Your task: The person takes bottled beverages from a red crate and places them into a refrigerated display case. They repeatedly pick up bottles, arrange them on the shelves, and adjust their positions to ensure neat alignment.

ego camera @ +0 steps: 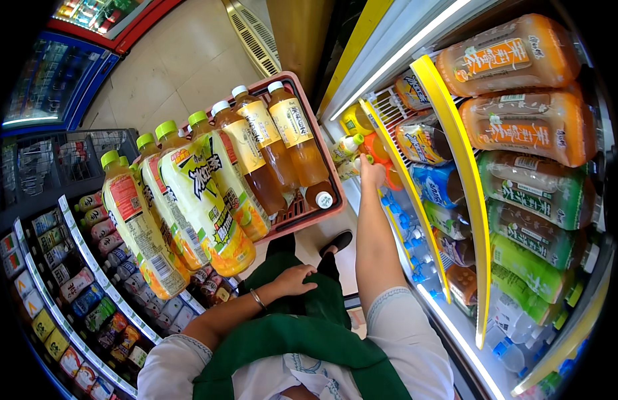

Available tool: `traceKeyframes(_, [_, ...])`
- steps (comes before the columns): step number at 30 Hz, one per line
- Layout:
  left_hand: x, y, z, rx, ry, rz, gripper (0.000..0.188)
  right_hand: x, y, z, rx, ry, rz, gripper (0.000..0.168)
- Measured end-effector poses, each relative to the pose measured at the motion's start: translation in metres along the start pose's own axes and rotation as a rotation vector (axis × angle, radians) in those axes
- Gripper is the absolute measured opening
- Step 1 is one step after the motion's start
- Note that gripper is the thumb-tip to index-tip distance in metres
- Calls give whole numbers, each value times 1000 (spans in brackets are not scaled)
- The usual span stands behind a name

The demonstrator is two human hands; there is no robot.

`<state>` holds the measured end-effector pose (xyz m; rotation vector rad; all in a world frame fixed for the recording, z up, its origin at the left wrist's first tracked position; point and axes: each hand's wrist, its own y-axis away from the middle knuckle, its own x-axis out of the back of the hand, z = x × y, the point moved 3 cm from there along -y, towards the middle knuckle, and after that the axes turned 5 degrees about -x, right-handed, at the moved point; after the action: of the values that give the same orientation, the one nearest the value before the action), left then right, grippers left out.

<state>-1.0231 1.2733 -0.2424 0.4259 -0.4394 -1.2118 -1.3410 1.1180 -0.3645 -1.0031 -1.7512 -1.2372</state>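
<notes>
My right hand (372, 174) reaches into the lower part of a lit drinks cooler, beside a light-labelled bottle with a green cap (348, 169). Its fingers are partly hidden, so a grip on that bottle cannot be made out. Across the front of my green apron (299, 285) lies my left hand (295, 281), holding nothing, with its fingers somewhat apart. In front of me a pink plastic crate (339, 187) carries several amber tea bottles with white caps (298, 135). Large green-capped bottles with yellow-green labels (209, 200) stand at its left; one white-capped bottle (323, 197) lies at the corner.
Yellow-edged shelves (476, 200) on the right hold large orange-labelled bottles (509, 57) and green-labelled ones (536, 187). Blue-capped water bottles (416, 245) fill the cooler's lower level. On the left, an open shelf of drinks (78, 285) runs close by. Tiled floor (153, 75) shows beyond the crate.
</notes>
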Motion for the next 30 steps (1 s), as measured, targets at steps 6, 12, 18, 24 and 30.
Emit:
traceKeyframes(6, [4, -10, 9, -103, -35, 45, 42, 16, 35, 42, 319, -92, 26, 51])
traceKeyframes(12, [10, -30, 58, -159, 97, 230, 33, 119, 117, 109, 383, -451, -17, 28])
traceKeyframes(18, [25, -46, 183, -660, -259, 555, 79, 279, 177, 129, 401, -570, -103, 20])
traceKeyframes(24, [-13, -31, 267, -805, -29, 179, 93, 381, 214, 148, 378, -836, -52, 15])
traceKeyframes(30, [-37, -12, 306, -830, 117, 132, 81, 432, 238, 151, 413, -904, -1, 17])
